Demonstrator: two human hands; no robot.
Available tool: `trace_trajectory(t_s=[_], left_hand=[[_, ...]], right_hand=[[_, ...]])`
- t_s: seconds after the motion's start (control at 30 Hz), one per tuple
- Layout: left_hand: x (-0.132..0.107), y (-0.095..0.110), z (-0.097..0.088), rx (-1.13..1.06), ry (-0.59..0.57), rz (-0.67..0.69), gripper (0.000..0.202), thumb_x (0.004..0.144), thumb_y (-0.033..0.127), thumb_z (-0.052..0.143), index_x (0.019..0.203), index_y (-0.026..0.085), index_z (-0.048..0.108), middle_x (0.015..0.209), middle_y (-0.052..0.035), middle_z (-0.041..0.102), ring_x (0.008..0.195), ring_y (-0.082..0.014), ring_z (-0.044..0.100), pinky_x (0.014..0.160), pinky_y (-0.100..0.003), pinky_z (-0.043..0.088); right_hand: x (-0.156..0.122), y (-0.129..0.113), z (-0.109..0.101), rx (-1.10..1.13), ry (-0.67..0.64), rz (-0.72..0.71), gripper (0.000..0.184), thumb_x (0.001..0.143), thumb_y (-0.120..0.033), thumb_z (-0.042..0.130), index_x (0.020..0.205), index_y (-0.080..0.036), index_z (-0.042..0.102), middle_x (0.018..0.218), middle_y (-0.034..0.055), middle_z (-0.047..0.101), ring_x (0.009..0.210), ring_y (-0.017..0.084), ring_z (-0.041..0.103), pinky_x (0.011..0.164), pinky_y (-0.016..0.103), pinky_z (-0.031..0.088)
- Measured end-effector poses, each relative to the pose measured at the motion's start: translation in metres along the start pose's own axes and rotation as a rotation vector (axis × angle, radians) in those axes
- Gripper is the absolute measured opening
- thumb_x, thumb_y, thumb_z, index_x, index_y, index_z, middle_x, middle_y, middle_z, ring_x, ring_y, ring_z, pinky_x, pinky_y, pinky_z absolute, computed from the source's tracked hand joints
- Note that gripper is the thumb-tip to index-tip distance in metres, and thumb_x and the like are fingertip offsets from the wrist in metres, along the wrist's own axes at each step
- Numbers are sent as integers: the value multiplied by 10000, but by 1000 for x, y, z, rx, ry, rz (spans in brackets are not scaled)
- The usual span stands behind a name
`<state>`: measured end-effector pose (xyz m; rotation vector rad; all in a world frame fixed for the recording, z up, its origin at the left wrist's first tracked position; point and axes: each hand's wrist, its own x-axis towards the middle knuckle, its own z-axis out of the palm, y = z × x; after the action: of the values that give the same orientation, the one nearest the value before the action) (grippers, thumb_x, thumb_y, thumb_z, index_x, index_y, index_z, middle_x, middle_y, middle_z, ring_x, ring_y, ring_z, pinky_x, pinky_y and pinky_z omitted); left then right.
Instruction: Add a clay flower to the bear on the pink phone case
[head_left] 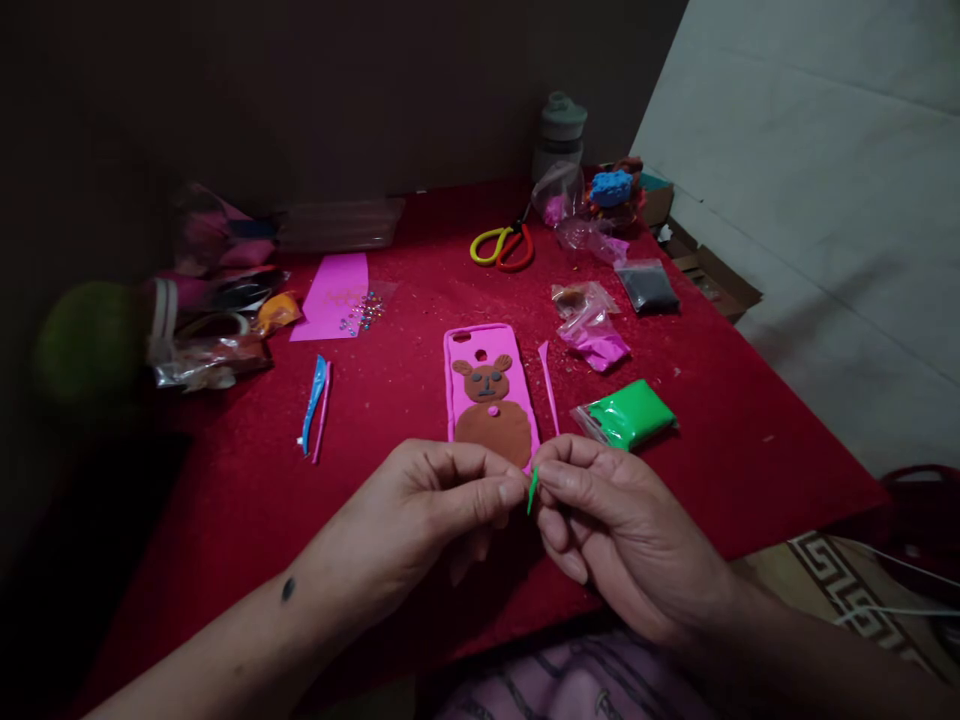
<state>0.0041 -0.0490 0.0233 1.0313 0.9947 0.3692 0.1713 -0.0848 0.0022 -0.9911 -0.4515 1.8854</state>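
Both hands meet near the front edge of a red table (390,400). My left hand (435,510) and my right hand (615,525) each pinch a small green clay piece (532,490) between thumb and fingertips. Just beyond them lies a pink phone case (489,395) with a brown clay bear on it. A thin pink modelling tool (548,385) lies along the case's right side. A bag of green clay (628,414) rests to the right of my right hand.
Blue and pink modelling tools (315,405) lie at left, near a pink sheet (334,297) with small gems. Yellow-red scissors (504,246), bags of pink clay (596,340) and dark clay (646,286), a grey bottle (560,135) and blue clay (611,187) sit at the back.
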Motion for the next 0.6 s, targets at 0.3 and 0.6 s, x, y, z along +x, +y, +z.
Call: trace_trajectory(t_s=[0.3,0.6], left_hand=[[-2,3,12,-96,37,-27,237,728,285,781,724,150,586,626,49,638,488,-17,488,477,-117,369],[-5,4,21,-55,186,87,177,773,282,711,796,158,587,673,4,658,588,-82,557,532,-172,414]], right_hand=[[0,3,-2,16,-8,18,223,772,-304,746,780,-147,588,593,-21,564,421,41,423,364,120,334],[-1,3,0,30,-4,20,281,736,-339,787,787,-152,584,555,-46,532,417,42,423,359,115,325]])
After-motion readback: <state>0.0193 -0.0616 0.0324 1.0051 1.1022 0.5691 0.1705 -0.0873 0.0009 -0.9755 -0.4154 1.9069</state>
